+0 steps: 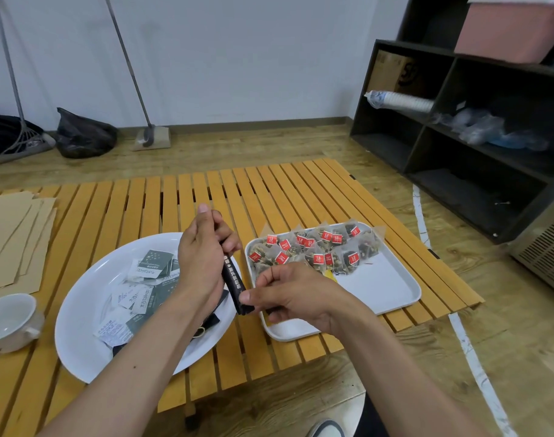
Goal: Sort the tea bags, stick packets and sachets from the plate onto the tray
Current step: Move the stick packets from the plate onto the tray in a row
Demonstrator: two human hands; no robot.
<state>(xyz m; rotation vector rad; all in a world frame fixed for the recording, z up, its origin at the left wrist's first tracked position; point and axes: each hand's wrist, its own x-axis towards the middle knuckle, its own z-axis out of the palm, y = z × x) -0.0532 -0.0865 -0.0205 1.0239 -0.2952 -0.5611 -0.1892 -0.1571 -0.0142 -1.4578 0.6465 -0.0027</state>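
A bundle of black stick packets (234,283) is held between both hands, above the gap between plate and tray. My left hand (200,257) grips its upper part; my right hand (288,294) pinches its lower end. The white round plate (80,316) on the left holds several white and dark green sachets (146,288) and a few black packets. The white rectangular tray (392,285) on the right carries several pyramid tea bags (313,250) with red tags in rows along its far side. A yellow item peeks out behind my right hand.
All of this rests on a slatted orange wooden table (225,197). A white cup (9,323) stands at the left edge, brown paper envelopes (14,234) behind it. A dark shelf unit (477,127) stands at the right, brooms and a black bag by the wall.
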